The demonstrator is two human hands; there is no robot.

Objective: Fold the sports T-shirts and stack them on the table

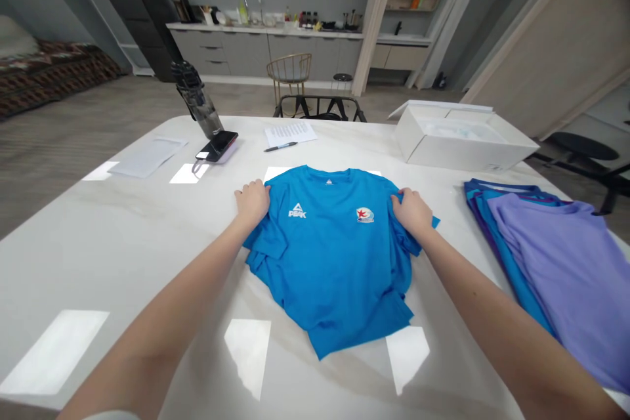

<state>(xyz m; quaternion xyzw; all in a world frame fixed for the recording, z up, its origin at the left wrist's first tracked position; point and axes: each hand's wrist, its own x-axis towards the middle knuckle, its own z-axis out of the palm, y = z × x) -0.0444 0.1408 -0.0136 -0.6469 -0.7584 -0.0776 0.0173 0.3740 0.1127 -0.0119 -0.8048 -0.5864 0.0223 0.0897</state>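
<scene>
Left grip (253, 201) and right grip (412, 211) pinch one blue shirt (335, 262); one pen (280, 147) beyond.

One word you can read: "PEAK" (297, 214)
It stands in white on your blue shirt (335, 269), mid-frame.

Brt rm, hard-edged glare patches on white tbl (123, 243), wide-angle stretch @ edges, bkgd sl. soft

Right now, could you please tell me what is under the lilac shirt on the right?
Blue cloth and dark purple cloth show along the left edge of the lilac shirt. It covers the rest, so how many pieces lie beneath cannot be told.
</scene>
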